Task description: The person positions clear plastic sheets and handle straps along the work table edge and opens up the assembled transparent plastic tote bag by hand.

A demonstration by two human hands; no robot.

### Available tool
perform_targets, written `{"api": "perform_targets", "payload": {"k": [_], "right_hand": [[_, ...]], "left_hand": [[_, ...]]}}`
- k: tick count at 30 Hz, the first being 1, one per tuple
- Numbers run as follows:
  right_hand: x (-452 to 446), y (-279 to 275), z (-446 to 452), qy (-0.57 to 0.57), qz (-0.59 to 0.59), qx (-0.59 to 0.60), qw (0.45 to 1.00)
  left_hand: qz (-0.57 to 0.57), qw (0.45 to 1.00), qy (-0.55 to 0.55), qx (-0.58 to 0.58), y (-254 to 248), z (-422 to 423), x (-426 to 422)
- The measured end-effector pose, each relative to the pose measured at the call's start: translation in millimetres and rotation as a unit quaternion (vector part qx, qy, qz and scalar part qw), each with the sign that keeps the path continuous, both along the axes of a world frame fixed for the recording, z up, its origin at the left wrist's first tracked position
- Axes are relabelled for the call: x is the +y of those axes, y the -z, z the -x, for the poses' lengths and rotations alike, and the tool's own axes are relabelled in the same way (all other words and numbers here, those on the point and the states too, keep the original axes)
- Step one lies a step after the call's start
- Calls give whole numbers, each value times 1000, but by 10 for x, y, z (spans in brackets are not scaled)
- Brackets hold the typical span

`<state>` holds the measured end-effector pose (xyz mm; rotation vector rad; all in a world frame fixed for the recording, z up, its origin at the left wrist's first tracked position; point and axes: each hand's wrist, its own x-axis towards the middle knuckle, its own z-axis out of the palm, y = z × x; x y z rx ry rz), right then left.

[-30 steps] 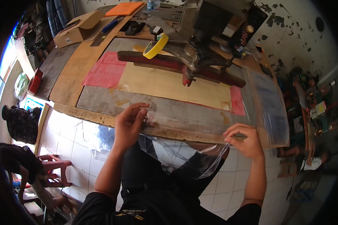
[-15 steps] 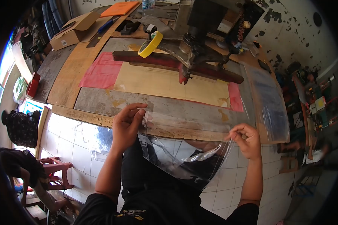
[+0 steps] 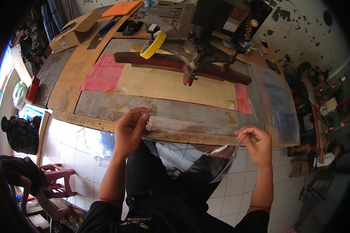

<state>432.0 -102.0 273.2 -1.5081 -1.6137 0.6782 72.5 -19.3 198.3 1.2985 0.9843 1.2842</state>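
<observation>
A clear plastic sheet [image 3: 190,149] hangs between my two hands at the table's front edge, its lower part sagging over my lap. My left hand [image 3: 131,130] pinches its left corner, and my right hand [image 3: 256,141] pinches the right corner. Beyond the sheet, a cream sheet [image 3: 175,86] with pink ends [image 3: 101,73] lies on the grey board [image 3: 97,105]. Over it extends the dark red bar [image 3: 151,62] of a machine [image 3: 200,46], with a yellow tape roll [image 3: 153,45] hanging at its left.
A cardboard box [image 3: 72,35] and an orange folder [image 3: 121,8] are at the back left. Clear plastic sheets [image 3: 278,108] lie on the right. A co-worker [image 3: 21,171] is at the lower left near a red stool [image 3: 58,179]. Another person [image 3: 324,157] is far right.
Both hands still grip the plastic sheet, whose hanging part has swung and changed shape. My right hand has risen slightly. The view has shifted a little, moving the table and machine slightly left.
</observation>
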Motion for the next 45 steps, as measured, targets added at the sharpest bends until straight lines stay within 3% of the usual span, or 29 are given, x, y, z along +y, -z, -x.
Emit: {"api": "perform_targets", "payload": {"k": [2,11,21,23,29,34,36,45], "right_hand": [[0,-3,7,10,17,48,999],[-22,0,63,51,1,55,997],[-21,-91,114,63,-2,114,991],[-19,-93,102,62,6,104,993],[7,-97,61,55,31,138,988],[69,-28,-32,41,71,85,993],[80,33,-64,46,72,5,996],[148,131,-142,50,74,-12,996]], "left_hand": [[4,1000,-4,9,10,12,-2],[-2,999,-1,-35,31,4,8],[-45,999,-7,3,115,54,41],[9,999,0,-43,32,27,6],[13,999,12,-43,12,29,-3],[21,997,45,-53,-29,44,19],[33,996,52,-60,-31,40,34],[51,997,58,-7,-4,59,67]]}}
